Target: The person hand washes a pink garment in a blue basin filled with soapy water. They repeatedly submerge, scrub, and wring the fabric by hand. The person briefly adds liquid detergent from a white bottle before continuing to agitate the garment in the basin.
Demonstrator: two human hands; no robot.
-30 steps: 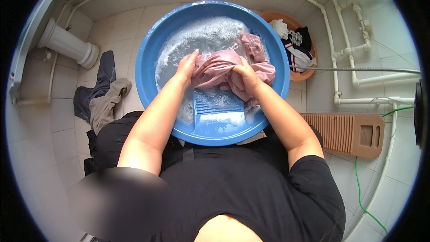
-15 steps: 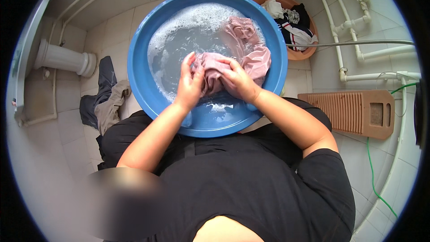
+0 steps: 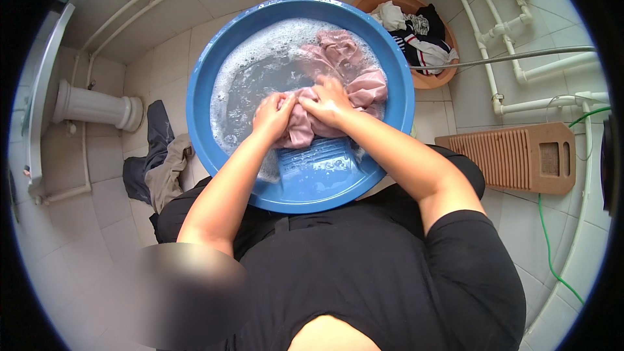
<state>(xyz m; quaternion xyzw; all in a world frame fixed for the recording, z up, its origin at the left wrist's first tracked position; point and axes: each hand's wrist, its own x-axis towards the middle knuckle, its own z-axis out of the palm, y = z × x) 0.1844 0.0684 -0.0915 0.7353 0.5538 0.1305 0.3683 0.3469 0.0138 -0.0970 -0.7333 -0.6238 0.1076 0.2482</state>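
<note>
Both hands are closed on a wet pink garment [image 3: 298, 129] in a big round blue basin [image 3: 200, 131]. My left hand [image 3: 273, 116] grips its left part, with the fingers curled over the cloth. Just beside it, my right hand [image 3: 328, 102] clutches a bunched fold. The rest of the garment trails to the right and away from me through grey, soapy water [image 3: 257, 78], with foam along the far rim. A ridged washboard slope [image 3: 318, 166], moulded into the basin's near side, shows below the cloth.
An orange tub [image 3: 448, 79] of dark and white clothes stands behind the basin at the right. A brown washboard [image 3: 513, 156] lies on the right. Dark and beige garments [image 3: 162, 179] are on the floor at the left, near a white pedestal [image 3: 97, 105]. Pipes [image 3: 484, 58] line the wall.
My hands and the pink cloth have moved toward the near side of the basin, fingers now curled tighter. More of the ridged slope is uncovered. The whole view has shifted slightly.
</note>
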